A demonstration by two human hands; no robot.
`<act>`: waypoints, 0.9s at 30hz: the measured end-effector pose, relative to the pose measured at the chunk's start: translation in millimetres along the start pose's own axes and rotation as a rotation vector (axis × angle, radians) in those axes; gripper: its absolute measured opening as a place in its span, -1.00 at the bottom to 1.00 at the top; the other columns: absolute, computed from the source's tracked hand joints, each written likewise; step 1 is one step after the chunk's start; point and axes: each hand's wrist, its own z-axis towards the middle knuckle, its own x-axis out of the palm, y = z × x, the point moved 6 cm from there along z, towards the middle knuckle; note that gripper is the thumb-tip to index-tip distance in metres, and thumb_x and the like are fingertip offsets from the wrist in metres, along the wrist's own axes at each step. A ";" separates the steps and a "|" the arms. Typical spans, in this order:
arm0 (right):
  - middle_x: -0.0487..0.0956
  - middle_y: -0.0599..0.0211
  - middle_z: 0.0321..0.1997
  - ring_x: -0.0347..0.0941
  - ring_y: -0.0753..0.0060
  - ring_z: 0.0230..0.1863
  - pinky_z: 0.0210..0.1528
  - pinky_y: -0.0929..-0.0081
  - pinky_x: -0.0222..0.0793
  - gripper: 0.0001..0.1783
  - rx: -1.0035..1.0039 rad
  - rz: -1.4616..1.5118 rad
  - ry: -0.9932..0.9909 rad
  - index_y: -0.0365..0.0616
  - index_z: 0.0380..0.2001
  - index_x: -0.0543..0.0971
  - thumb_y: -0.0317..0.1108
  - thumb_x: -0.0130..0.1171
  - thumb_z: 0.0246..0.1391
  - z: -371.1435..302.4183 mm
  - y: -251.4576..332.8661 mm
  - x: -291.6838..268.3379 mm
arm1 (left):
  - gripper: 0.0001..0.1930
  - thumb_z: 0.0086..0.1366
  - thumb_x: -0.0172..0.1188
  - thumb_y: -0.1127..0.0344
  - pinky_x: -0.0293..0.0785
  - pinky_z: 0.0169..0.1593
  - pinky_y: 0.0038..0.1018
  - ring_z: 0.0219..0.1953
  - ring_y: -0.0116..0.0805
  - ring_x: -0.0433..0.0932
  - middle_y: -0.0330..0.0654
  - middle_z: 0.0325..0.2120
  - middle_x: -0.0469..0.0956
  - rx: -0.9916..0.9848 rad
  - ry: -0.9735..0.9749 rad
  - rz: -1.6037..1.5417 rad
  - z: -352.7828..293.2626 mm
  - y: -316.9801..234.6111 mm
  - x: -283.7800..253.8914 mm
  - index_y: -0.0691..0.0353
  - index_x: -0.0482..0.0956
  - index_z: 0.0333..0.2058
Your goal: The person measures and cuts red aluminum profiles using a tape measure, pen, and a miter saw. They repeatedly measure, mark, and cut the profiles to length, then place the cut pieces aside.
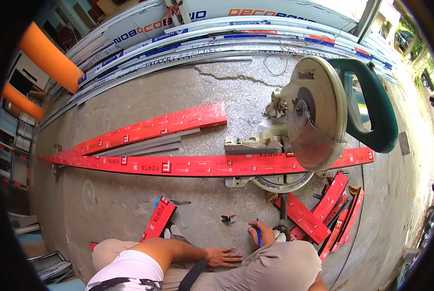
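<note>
My left hand [224,256] lies flat beside my bent right leg, its fingers stretched out and holding nothing. Beyond my right knee, my right hand [262,234] is closed on a blue pen [258,234], which stands nearly upright. On the floor ahead of both hands sits a small black and red profile offcut [228,219], touched by neither. Farther off, a long profile wrapped in red film [188,166] lies across the base of a miter saw [319,111]. The saw's teal handle [372,106] is raised, and no hand is on it.
Red-wrapped offcuts [304,218] are piled on the right, near my foot. A short red piece [159,219] lies on the left. Behind the long profile rest another red length [149,127] and grey strips [154,145]. Stacked metal profiles [178,48] line the back.
</note>
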 end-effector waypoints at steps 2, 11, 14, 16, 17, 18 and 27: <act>0.73 -0.02 -0.30 0.73 0.03 -0.26 -0.16 0.26 0.60 -0.72 0.014 0.057 -0.046 -0.12 -0.01 0.65 -0.29 0.31 0.25 3.6 2.7 -9.2 | -0.17 0.30 0.03 0.15 -0.28 0.58 0.19 0.63 0.02 -0.25 0.04 0.59 -0.14 -0.056 0.274 -0.137 1.5 -4.4 34.4 0.22 0.01 0.51; 0.71 0.12 -0.39 0.67 0.35 -0.34 -0.20 0.41 0.55 -0.75 0.027 0.190 -0.174 -0.31 -0.01 0.60 -0.41 0.18 0.33 12.1 4.1 -50.3 | -0.47 0.36 0.03 0.18 -0.17 0.55 0.20 0.61 -0.01 -0.07 0.02 0.55 0.06 -0.207 0.154 0.111 -23.9 75.5 -50.9 0.26 0.43 0.26; 0.71 0.16 -0.34 0.64 0.41 -0.28 -0.10 0.45 0.53 -0.71 0.013 0.157 -0.164 -0.39 0.00 0.55 -0.36 0.11 0.38 13.8 5.2 -59.1 | -0.47 0.32 0.10 0.19 -0.17 0.54 0.23 0.61 -0.01 -0.07 0.06 0.53 0.08 -0.238 0.236 0.231 -62.3 99.7 -118.3 0.25 0.47 0.23; 0.70 0.14 -0.34 0.63 0.42 -0.29 -0.11 0.45 0.52 -0.71 0.060 0.160 -0.161 -0.39 0.00 0.56 -0.35 0.10 0.39 14.3 3.3 -59.4 | -0.42 0.29 0.16 0.17 -0.18 0.54 0.25 0.61 0.01 -0.08 0.13 0.51 0.11 -0.461 0.262 0.326 -90.6 110.1 -160.8 0.25 0.46 0.26; 0.70 0.14 -0.34 0.62 0.42 -0.30 -0.12 0.45 0.52 -0.71 0.018 0.170 -0.164 -0.40 0.00 0.56 -0.35 0.09 0.40 15.1 5.8 -59.8 | -0.36 0.27 0.23 0.14 -0.18 0.54 0.25 0.60 0.06 -0.08 0.16 0.51 0.08 -0.561 0.335 0.329 -106.7 113.8 -176.2 0.25 0.42 0.30; 0.69 0.14 -0.34 0.62 0.42 -0.30 -0.13 0.45 0.52 -0.71 0.040 0.147 -0.152 -0.39 -0.01 0.56 -0.35 0.10 0.39 15.4 4.8 -57.4 | -0.28 0.24 0.29 0.11 -0.19 0.53 0.26 0.60 0.10 -0.09 0.18 0.51 0.05 -0.647 0.350 0.349 -122.1 115.0 -193.8 0.25 0.37 0.34; 0.68 0.02 -0.17 0.66 0.04 -0.17 -0.07 0.21 0.58 -0.55 -0.197 -0.216 0.074 -0.20 0.09 0.57 -0.25 0.38 0.19 16.5 26.2 -12.8 | 0.38 -0.15 0.66 -0.09 0.25 0.42 0.05 0.41 0.39 0.16 0.38 0.35 0.13 -1.967 -0.096 -0.146 -255.2 96.0 -172.4 0.33 -0.09 0.46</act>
